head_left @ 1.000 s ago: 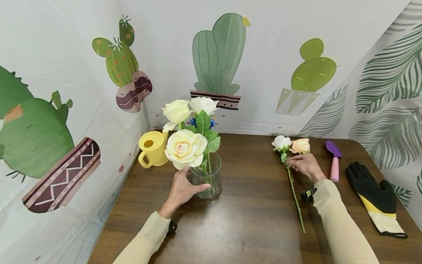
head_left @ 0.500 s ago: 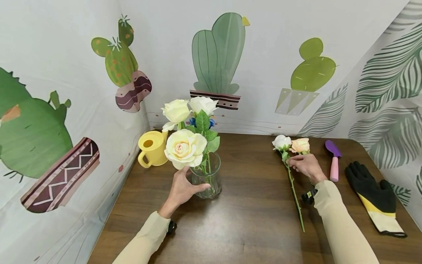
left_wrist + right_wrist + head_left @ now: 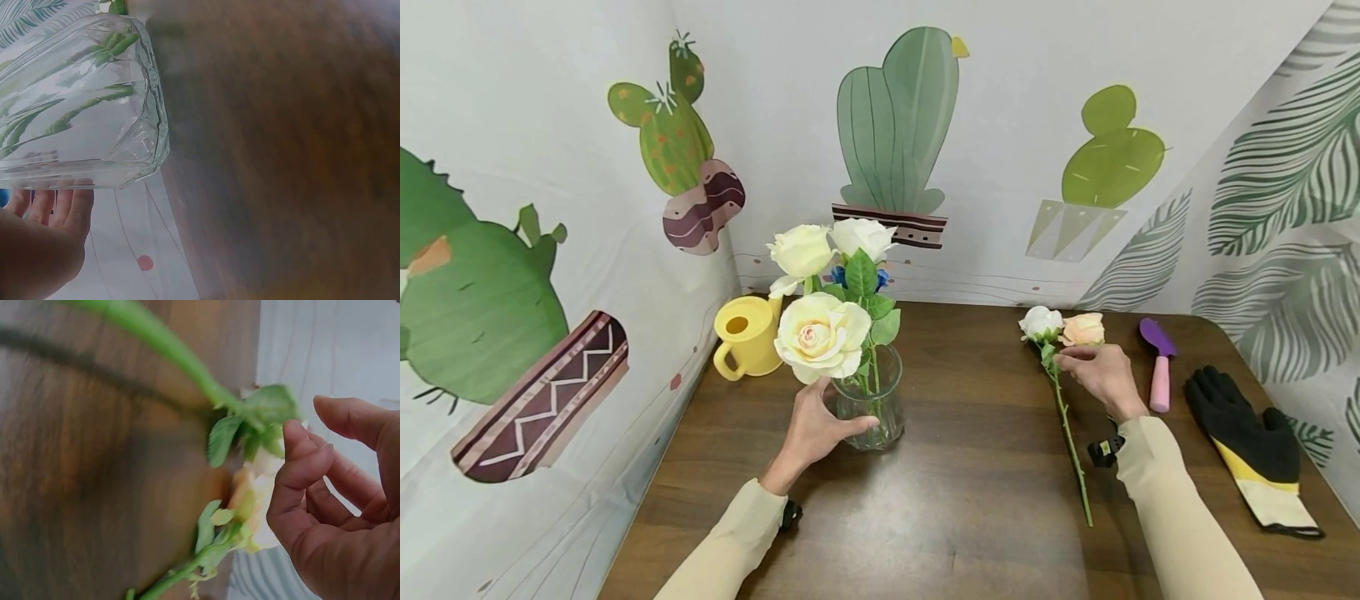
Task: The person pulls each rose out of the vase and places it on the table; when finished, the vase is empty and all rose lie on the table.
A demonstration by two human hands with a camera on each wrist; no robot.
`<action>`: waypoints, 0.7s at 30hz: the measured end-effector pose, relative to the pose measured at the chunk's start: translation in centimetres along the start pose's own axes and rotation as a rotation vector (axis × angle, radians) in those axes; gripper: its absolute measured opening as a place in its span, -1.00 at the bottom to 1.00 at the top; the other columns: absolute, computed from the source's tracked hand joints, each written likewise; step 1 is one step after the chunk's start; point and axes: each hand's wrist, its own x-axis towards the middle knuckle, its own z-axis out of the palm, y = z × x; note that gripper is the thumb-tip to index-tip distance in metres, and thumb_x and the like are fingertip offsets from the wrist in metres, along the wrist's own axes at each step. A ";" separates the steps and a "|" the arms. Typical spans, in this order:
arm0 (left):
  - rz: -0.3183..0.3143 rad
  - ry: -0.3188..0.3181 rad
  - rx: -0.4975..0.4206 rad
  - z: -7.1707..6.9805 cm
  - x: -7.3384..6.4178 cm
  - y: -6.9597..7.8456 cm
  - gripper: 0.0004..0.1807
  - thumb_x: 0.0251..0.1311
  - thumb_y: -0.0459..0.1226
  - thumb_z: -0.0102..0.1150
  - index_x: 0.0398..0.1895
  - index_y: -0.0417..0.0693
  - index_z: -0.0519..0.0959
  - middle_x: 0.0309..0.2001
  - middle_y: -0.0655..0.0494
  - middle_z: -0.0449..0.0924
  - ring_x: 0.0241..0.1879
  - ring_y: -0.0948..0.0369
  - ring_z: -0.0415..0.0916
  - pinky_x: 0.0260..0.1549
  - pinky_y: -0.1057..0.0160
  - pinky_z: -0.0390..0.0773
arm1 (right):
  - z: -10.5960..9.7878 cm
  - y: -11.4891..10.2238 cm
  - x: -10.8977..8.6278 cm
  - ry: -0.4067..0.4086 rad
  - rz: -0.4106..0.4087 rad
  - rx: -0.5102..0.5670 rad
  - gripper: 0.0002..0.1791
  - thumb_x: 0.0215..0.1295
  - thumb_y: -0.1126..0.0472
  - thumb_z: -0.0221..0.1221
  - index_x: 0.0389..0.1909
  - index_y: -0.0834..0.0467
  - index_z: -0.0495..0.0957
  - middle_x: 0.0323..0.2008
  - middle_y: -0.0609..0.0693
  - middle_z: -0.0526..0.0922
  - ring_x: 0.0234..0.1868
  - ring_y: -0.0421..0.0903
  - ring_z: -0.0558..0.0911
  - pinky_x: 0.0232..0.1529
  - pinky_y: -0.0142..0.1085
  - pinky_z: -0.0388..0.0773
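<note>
A clear glass vase (image 3: 887, 421) stands on the table, holding a large cream rose (image 3: 822, 336), other pale roses and small blue flowers. My left hand (image 3: 808, 429) holds its near left side, thumb at the front; in the left wrist view, the fingers (image 3: 78, 212) lie against the glass (image 3: 81, 119). On the right, a white rose (image 3: 1041, 322) lies with its long stem (image 3: 1071, 442) toward me, beside a peach rose (image 3: 1084, 328). My right hand (image 3: 1102, 379) hovers by these blooms. In the right wrist view, its thumb (image 3: 353, 419) stands apart from loosely bent fingers, nothing between them.
A yellow watering can (image 3: 748, 337) stands behind the vase at left. Right of the roses lie a purple trowel with a pink handle (image 3: 1161, 383) and a black, yellow and white glove (image 3: 1255, 450). A cactus-print backdrop (image 3: 992, 150) borders the table's back edge.
My right hand has shifted slightly up and to the right beside the roses. The left hand and the vase have stayed in place.
</note>
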 end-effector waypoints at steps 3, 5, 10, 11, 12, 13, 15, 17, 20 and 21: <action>0.005 0.004 0.005 0.0 0.0 0.0 -0.14 -0.17 -0.16 0.82 0.26 -0.20 0.63 0.16 -0.15 0.78 0.15 -0.11 0.74 0.16 -0.17 0.74 | 0.0 -0.8 -0.5 0.033 -0.022 -0.002 -0.55 0.45 -0.03 0.41 0.11 0.24 0.81 -0.20 0.16 0.90 -0.34 -0.39 0.62 -0.30 -0.48 0.52; 0.012 0.007 0.012 0.0 0.0 0.0 -0.15 -0.18 -0.17 0.83 0.25 -0.20 0.64 0.15 -0.15 0.79 0.14 -0.13 0.75 0.16 -0.16 0.74 | 0.0 -1.4 -0.8 0.053 -0.031 -0.007 -0.57 0.44 -0.03 0.42 0.11 0.21 0.82 -0.11 0.19 0.90 -0.25 -0.35 0.62 -0.25 -0.50 0.50; 0.013 0.009 0.015 0.1 0.0 0.0 -0.17 -0.19 -0.16 0.84 0.22 -0.19 0.65 0.12 -0.14 0.80 0.13 -0.13 0.76 0.17 -0.17 0.73 | 0.2 -3.3 -1.7 0.093 -0.062 0.004 -0.61 0.42 0.00 0.44 0.07 0.19 0.83 0.02 0.23 0.87 -0.12 -0.29 0.62 -0.17 -0.51 0.47; 0.011 0.009 0.013 0.1 0.0 0.0 -0.17 -0.19 -0.16 0.84 0.22 -0.19 0.65 0.11 -0.14 0.81 0.13 -0.13 0.76 0.17 -0.18 0.73 | 0.2 -3.6 -1.8 0.099 -0.071 0.011 -0.62 0.42 0.00 0.44 0.07 0.19 0.84 0.03 0.24 0.86 -0.11 -0.30 0.62 -0.16 -0.52 0.47; 0.009 0.008 0.011 0.0 0.0 0.0 -0.17 -0.18 -0.15 0.84 0.22 -0.19 0.65 0.11 -0.14 0.80 0.14 -0.12 0.76 0.17 -0.18 0.73 | 0.3 -4.0 -2.0 0.105 -0.081 0.016 -0.63 0.42 0.00 0.45 0.06 0.18 0.84 0.04 0.23 0.86 -0.11 -0.33 0.61 -0.16 -0.53 0.47; 0.007 0.008 0.010 0.0 0.0 0.1 -0.17 -0.18 -0.15 0.84 0.22 -0.19 0.65 0.11 -0.14 0.80 0.14 -0.11 0.76 0.17 -0.18 0.73 | 0.3 -4.4 -2.2 0.109 -0.094 0.017 -0.63 0.42 -0.01 0.45 0.05 0.16 0.85 0.04 0.22 0.86 -0.11 -0.36 0.60 -0.17 -0.54 0.47; 0.008 0.007 0.010 0.0 0.0 0.1 -0.17 -0.17 -0.15 0.84 0.23 -0.19 0.65 0.12 -0.13 0.80 0.14 -0.10 0.75 0.17 -0.18 0.73 | 0.4 -5.2 -2.5 0.117 -0.119 0.021 -0.63 0.43 -0.02 0.44 0.04 0.15 0.85 0.05 0.21 0.86 -0.13 -0.42 0.56 -0.19 -0.55 0.47; 0.010 0.007 0.010 0.0 0.0 0.0 -0.17 -0.17 -0.15 0.84 0.23 -0.18 0.65 0.12 -0.13 0.80 0.15 -0.09 0.75 0.17 -0.18 0.73 | 0.6 -6.0 -2.8 0.121 -0.141 0.039 -0.64 0.43 -0.02 0.44 0.04 0.15 0.85 0.01 0.19 0.88 -0.19 -0.47 0.55 -0.24 -0.55 0.48; 0.010 0.005 0.006 0.0 0.0 0.0 -0.17 -0.16 -0.15 0.83 0.24 -0.18 0.65 0.13 -0.12 0.80 0.15 -0.09 0.75 0.17 -0.18 0.74 | 0.8 -7.3 -3.4 0.133 -0.164 0.084 -0.66 0.42 0.00 0.45 0.02 0.15 0.85 -0.21 -0.06 0.91 -0.29 -0.53 0.56 -0.31 -0.54 0.50; 0.007 0.004 0.003 0.0 0.0 0.0 -0.17 -0.16 -0.15 0.83 0.24 -0.18 0.65 0.14 -0.12 0.80 0.16 -0.09 0.75 0.17 -0.18 0.73 | 0.9 -7.8 -3.6 0.136 -0.170 0.104 -0.66 0.41 0.01 0.45 0.03 0.16 0.85 -0.26 -0.10 0.90 -0.32 -0.54 0.56 -0.34 -0.54 0.50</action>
